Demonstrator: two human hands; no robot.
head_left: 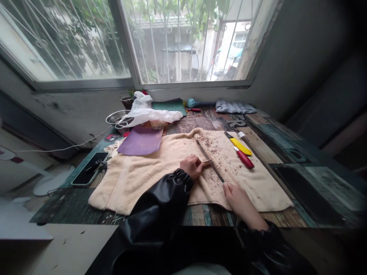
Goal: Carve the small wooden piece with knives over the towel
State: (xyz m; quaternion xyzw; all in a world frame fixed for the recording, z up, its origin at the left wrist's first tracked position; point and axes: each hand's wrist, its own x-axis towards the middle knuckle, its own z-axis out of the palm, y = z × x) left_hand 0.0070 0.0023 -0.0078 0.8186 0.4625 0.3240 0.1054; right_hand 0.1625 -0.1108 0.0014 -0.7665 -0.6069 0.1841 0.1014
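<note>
Two bare hands in my head view, both occupied. Left hand (191, 167): fingers curled and closed on a wooden piece (205, 163), which sits over the middle of a cream towel (149, 168). What I see of the piece: pale tan, small, narrow, one short end poking out past the fingers to the right; the rest is hidden in the grip, so I can't give its full shape. Right hand (236, 198): fingers and thumb clamped on the near end of a file (210, 161). File is dark grey, long, thin, straight, slanting away and leftward, crossing at the wooden piece's exposed end; I can't confirm contact from this angle. Gripped end is covered, can't describe it. Brown shavings (212, 143) lie scattered around and beyond the file. Right of them I log a yellow-handled tool (241, 147) and a red-handled tool (244, 158), close together. Purple sheet (140, 141) on the towel's far left part, phone (86, 175) just beside its left edge.
</note>
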